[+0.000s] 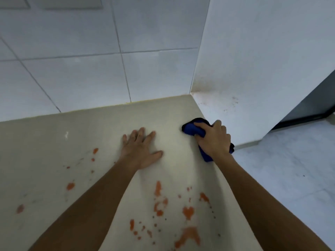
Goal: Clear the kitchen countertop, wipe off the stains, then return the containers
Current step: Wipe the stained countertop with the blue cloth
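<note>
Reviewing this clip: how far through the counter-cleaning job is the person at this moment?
Done: no containers show on the countertop, so clearing looks finished. In hand: the right hand grips a blue cloth at the counter's right edge, while the left hand rests flat on it. Left: the orange stains across the near part are unwiped, and returning the containers comes after that.

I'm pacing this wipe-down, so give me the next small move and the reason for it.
Probably drag the crumpled blue cloth, gripped in the right hand, toward the body over the orange-red stains. The cloth sits at the beige countertop's right edge, on an unstained patch, while the left hand rests flat, and every splatter lies nearer.
</note>
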Demonstrator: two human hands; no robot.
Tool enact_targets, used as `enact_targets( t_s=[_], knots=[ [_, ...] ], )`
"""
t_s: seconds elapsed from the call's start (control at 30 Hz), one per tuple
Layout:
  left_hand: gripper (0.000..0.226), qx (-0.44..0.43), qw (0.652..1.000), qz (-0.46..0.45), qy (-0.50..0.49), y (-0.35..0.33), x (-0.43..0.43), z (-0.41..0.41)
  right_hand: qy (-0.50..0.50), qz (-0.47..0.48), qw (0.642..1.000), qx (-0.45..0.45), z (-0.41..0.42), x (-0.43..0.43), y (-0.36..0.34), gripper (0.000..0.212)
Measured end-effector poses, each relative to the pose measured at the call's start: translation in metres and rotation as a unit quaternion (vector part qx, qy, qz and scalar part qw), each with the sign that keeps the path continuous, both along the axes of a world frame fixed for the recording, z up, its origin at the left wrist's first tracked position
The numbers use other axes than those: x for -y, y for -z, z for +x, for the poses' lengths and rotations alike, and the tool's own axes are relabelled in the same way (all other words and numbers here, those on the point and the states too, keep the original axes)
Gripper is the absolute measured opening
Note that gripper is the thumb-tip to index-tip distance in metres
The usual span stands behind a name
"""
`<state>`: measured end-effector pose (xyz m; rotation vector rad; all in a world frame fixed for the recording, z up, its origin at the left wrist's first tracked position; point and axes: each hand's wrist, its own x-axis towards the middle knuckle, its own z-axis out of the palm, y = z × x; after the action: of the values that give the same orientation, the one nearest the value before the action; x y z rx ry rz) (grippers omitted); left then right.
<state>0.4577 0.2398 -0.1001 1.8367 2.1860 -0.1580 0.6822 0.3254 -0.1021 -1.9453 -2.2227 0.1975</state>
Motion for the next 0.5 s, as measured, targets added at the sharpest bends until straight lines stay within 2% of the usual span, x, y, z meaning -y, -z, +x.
enact_targets(
  t_s=[0.1, 0.23, 0.33, 0.5],
  knots=[
    [0.074, 0.011, 1.0, 0.028, 0.007, -0.007, 0.008, 0.006, 0.049, -0.003, 0.999, -0.005, -0.024, 0.013, 0.0, 0.044],
    [0.063, 0.094, 0.988, 0.117, -0.043, -0.013, 0.047, 0.019, -0.046, 0.034, 0.998, -0.009, -0.007, 0.083, -0.002, 0.045],
    [0.062, 0.072, 0.991, 0.103, -0.046, -0.01, 0.099, 0.018, -0.086, 0.037, 0.996, -0.005, 0.021, 0.119, -0.002, 0.045],
    [0.081, 0.053, 0.992, 0.11, -0.022, -0.003, 0.167, 0.021, 0.07, -0.003, 0.997, 0.019, 0.001, 0.081, -0.001, 0.043]
  ],
)
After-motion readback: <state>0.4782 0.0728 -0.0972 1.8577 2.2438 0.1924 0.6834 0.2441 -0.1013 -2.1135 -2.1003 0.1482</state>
